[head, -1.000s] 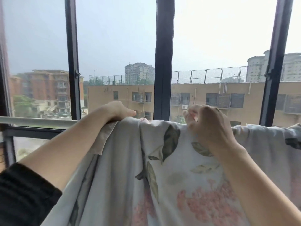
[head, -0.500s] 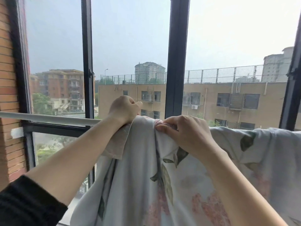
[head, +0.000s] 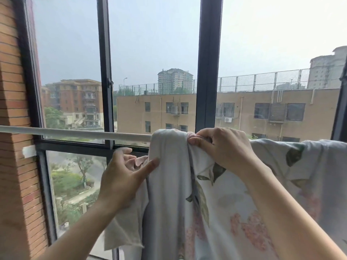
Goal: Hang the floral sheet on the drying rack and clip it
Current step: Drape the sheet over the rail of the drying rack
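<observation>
Floral sheet (head: 216, 196): being hung over drying-rack rail (head: 75, 132), bunched top being pinched by right hand (head: 221, 147); left hand (head: 120, 179) loose-fingered, thumb touching fold. No clip fitted: slippage being risked on release.

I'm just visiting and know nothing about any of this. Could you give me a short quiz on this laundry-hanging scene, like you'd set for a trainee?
1. Which hand grips the bunched top of the pale fabric sheet printed with leaves and pink flowers where it crosses the white round drying rod?
2. True or false: a clip already pins the sheet to the rod.
3. The bare stretch of rod lies: A. left of the sheet; B. right of the sheet; C. nowhere.

Key
1. The right hand.
2. False; no clip shows.
3. A.
</observation>
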### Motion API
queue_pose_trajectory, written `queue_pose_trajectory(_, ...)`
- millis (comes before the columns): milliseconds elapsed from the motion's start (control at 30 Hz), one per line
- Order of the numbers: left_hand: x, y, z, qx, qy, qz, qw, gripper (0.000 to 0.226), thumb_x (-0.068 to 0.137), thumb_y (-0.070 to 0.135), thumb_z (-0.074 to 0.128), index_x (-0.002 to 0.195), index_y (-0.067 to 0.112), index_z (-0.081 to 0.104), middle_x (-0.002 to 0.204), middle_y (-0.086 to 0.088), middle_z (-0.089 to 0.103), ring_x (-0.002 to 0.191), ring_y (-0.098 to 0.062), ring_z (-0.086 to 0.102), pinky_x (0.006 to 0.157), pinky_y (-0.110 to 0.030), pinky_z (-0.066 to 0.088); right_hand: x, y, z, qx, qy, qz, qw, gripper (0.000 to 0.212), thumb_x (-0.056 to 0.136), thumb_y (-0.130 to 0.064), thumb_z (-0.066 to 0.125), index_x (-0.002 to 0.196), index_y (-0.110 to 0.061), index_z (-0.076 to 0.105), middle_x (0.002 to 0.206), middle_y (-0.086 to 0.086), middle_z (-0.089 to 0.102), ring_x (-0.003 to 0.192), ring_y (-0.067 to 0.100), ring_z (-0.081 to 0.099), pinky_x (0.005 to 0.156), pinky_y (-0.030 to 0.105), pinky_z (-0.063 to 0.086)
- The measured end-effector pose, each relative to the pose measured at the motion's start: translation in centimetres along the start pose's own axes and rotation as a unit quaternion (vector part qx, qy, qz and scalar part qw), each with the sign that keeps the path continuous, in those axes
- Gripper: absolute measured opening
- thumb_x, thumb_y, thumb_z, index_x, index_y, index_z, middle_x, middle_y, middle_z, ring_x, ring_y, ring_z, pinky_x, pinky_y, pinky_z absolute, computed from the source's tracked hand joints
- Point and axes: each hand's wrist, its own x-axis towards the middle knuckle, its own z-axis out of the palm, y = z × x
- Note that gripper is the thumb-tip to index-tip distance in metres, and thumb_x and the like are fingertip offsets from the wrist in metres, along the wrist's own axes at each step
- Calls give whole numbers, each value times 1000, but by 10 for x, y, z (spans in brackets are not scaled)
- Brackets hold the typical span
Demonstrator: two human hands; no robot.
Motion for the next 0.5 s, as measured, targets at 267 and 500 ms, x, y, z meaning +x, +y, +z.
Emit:
queue_pose_trajectory(267,-18,0,24,-128,-202,-52,970,35,60,41,86,86,22,71,81,8,75,75,-8,70,74,-36,59,-2,4,-3,-1,5,3,1000,48,81,-74,36,103,-46,67,91,-7,71,93,22,63,68,30,34)
queue_pose_trajectory(500,5,7,-23,-176,-204,-60,961,27,60,27,64,78,8,71,72,-3,69,69,-13,65,65,-26,51,-5,12,-6,7,19,3,1000,62,77,-83,27,93,-39,68,82,-10,70,83,17,62,69,31,39)
